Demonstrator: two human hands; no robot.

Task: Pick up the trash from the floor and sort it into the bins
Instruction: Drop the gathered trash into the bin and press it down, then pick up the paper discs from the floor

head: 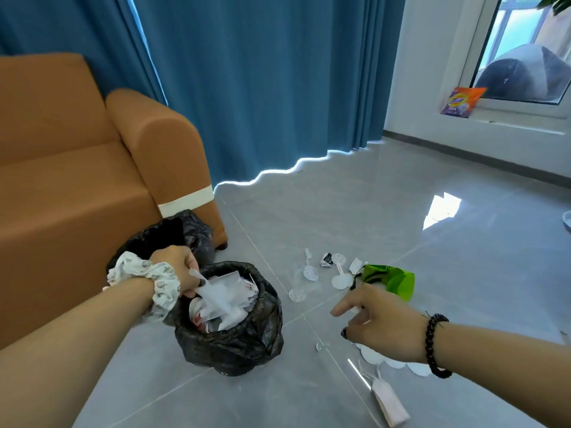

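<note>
A smooth tan sofa (77, 168) with a rounded armrest stands on glossy grey floor tiles (355, 205), before a pleated blue curtain (262, 81). Two bins lined with crinkled black plastic sit at the sofa's near corner: the rear bin (173, 236) touches the sofa base, and the front bin (230, 319) stands just beside it, farther from the sofa, filled with white paper and plastic scraps. The left hand (177, 270), a cream fabric scrunchie at its wrist, hovers over the front bin's rim with fingers pinched closed on a clear plastic wrapper (216, 293); the wrapper's long axis slants down from the fingertips into the bin. A crumpled green bag (391, 281) lies farther from the sofa than the front bin. The right hand (381, 322), a black bead bracelet on its wrist, hangs above the floor just near the green bag, fingers loosely spread with the forefinger pointing toward the front bin, gripping nothing. Small white round paper discs (310, 273) lie scattered on the tiles between front bin and green bag.
</note>
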